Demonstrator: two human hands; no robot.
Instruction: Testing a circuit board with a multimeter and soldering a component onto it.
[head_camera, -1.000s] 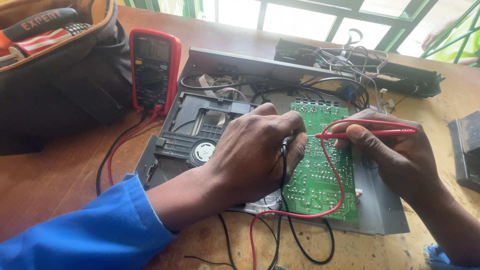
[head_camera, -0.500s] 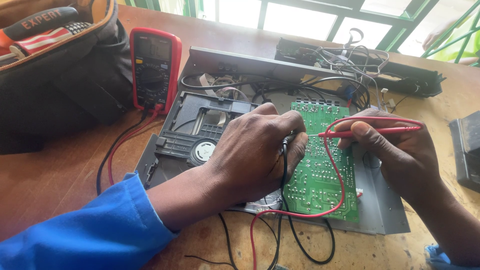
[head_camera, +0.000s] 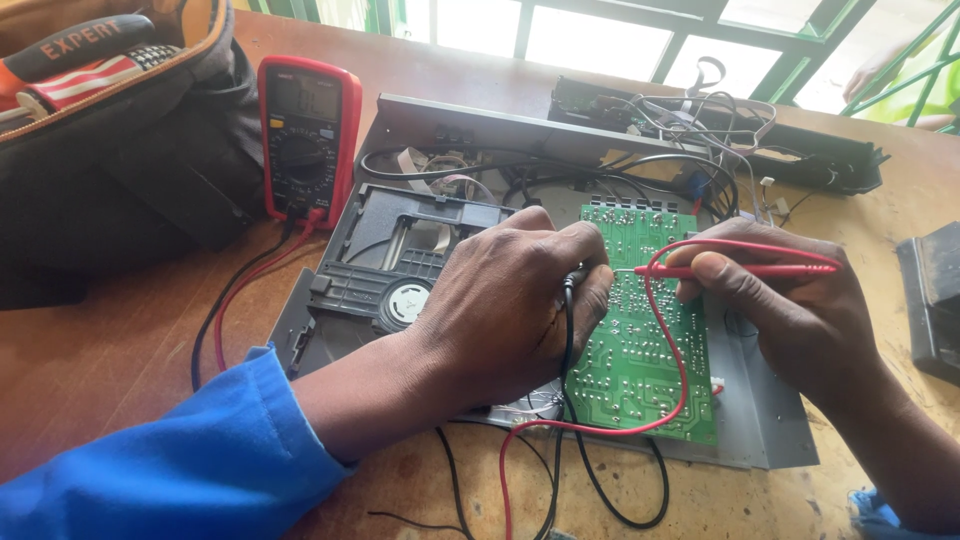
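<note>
black tool bag at the far left of the wooden table; long black panel with loose wires by the window.

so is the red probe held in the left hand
No, the right hand pinches the red probe over the green circuit board.

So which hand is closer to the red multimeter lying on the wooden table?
Left. The left hand lies just right of the red multimeter; the right hand sits farther right, across the green circuit board.
</note>
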